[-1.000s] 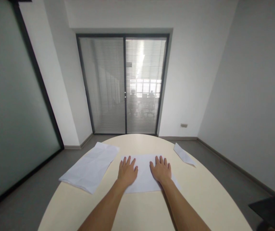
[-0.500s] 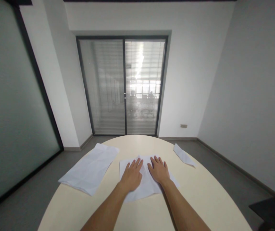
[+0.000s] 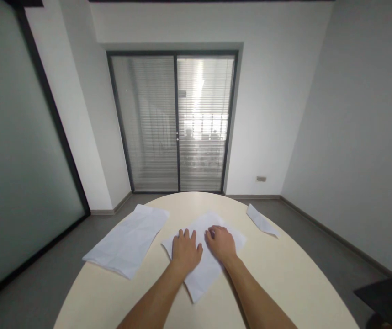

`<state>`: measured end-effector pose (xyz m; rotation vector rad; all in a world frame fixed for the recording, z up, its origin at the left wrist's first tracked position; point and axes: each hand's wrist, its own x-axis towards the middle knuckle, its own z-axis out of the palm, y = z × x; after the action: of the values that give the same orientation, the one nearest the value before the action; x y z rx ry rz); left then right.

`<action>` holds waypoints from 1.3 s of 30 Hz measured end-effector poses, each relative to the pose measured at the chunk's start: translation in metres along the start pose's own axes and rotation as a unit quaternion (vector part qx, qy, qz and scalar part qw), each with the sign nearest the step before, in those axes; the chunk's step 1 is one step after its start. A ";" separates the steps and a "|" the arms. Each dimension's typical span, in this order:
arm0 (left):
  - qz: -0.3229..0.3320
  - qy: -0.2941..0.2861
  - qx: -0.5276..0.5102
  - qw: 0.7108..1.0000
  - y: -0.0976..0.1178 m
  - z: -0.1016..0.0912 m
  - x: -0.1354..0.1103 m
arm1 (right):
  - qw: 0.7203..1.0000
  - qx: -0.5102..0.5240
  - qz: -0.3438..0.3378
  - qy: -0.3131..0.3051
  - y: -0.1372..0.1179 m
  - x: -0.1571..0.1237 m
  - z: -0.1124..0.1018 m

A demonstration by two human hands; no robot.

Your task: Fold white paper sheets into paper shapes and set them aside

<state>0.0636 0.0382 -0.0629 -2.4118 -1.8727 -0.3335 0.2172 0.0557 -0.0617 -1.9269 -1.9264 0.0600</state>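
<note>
A white sheet of paper (image 3: 204, 276) lies at an angle in the middle of the round table, with one corner toward me. My left hand (image 3: 185, 250) rests flat on its left part, fingers apart and pointing away from me. On the right part of the same sheet is my right hand (image 3: 221, 243), its fingers curled in and the thumb close to them. Whatever those fingertips may hold is hidden beneath the hand.
A stack of white paper (image 3: 129, 240) lies at the left of the cream table (image 3: 271, 283). A narrow folded piece of paper (image 3: 262, 221) sits near the right edge. Beyond are glass doors with blinds (image 3: 148, 128). A dark object (image 3: 388, 299) shows at lower right.
The middle sheet has turned, and a corner now points toward me. My left hand has shifted slightly back. My right hand has gone from spread fingers to curled ones.
</note>
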 end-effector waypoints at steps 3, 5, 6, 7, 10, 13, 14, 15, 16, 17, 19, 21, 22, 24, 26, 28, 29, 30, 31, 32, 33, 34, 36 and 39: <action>0.007 0.005 0.002 1.000 -0.002 -0.005 0.000 | 0.999 -0.014 -0.024 -0.033 -0.003 -0.002 0.009; 0.020 0.012 -0.006 1.000 -0.004 -0.002 0.000 | 0.998 -0.021 -0.013 -0.052 -0.001 -0.001 0.013; 0.031 0.014 -0.014 0.999 -0.006 0.001 0.000 | 0.998 -0.027 0.001 -0.057 0.001 -0.001 0.015; 0.047 0.016 -0.024 0.998 -0.008 0.005 0.000 | 0.997 -0.035 0.020 -0.059 0.002 0.000 0.017; 0.081 -0.014 -0.056 0.995 -0.012 0.020 0.002 | 0.994 -0.058 0.074 -0.063 0.006 0.002 0.020; 0.070 -0.018 -0.065 0.995 -0.014 0.028 0.003 | 0.991 -0.066 0.088 -0.076 0.007 0.003 0.021; 0.064 -0.017 -0.066 0.996 -0.014 0.029 0.003 | 0.991 -0.068 0.086 -0.083 0.007 0.003 0.020; 0.060 -0.015 -0.069 0.996 -0.014 0.029 0.003 | 0.990 -0.069 0.083 -0.092 0.007 0.003 0.020; 0.057 -0.014 -0.071 0.996 -0.014 0.029 0.003 | 0.989 -0.069 0.079 -0.104 0.006 0.004 0.019; 0.054 -0.013 -0.074 0.996 -0.014 0.028 0.003 | 0.988 -0.068 0.076 -0.116 0.007 0.005 0.017; 0.053 -0.013 -0.076 0.996 -0.014 0.026 0.002 | 0.985 -0.065 0.071 -0.144 0.009 0.006 0.015; 0.052 -0.010 -0.076 0.996 -0.013 0.025 0.001 | 0.983 -0.057 0.056 -0.162 0.014 0.006 0.013; 0.049 -0.008 -0.075 0.996 -0.012 0.024 0.001 | 0.985 -0.051 0.040 -0.158 0.017 0.005 0.011; 0.038 -0.004 -0.070 0.997 -0.010 0.023 0.001 | 0.992 -0.037 -0.005 -0.122 0.023 0.000 0.008; 0.023 -0.004 -0.063 0.998 -0.007 0.022 0.002 | 0.995 -0.016 -0.051 -0.082 0.026 -0.007 0.004; 0.010 -0.004 -0.054 0.999 -0.005 0.020 0.002 | 0.997 -0.001 -0.064 -0.052 0.026 -0.013 -0.001; 0.003 -0.002 -0.048 0.999 -0.004 0.018 0.002 | 0.997 0.002 -0.067 -0.036 0.024 -0.015 -0.003; -0.006 0.002 -0.042 0.999 -0.003 0.017 0.002 | 0.997 0.004 -0.074 -0.022 0.022 -0.017 -0.004; -0.017 0.007 -0.034 0.999 -0.003 0.015 0.002 | 0.996 0.007 -0.084 -0.013 0.020 -0.018 -0.005; -0.030 0.012 -0.026 0.999 -0.004 0.013 0.002 | 0.995 0.011 -0.093 -0.013 0.017 -0.019 -0.005; -0.041 0.018 -0.017 0.999 -0.004 0.011 0.002 | 0.995 0.016 -0.101 -0.019 0.015 -0.019 -0.004; -0.049 0.023 -0.010 0.998 -0.005 0.008 0.002 | 0.994 0.022 -0.106 -0.031 0.014 -0.019 -0.002; -0.051 0.031 -0.002 0.998 -0.007 0.004 0.002 | 0.992 0.031 -0.104 -0.057 0.014 -0.018 0.002; -0.034 0.039 -0.003 0.999 -0.009 -0.001 0.003 | 0.992 0.032 -0.091 -0.077 0.019 -0.015 0.007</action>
<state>0.0551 0.0430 -0.0625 -2.3073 -1.9250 -0.4312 0.2322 0.0435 -0.0778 -1.7439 -2.1644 0.2208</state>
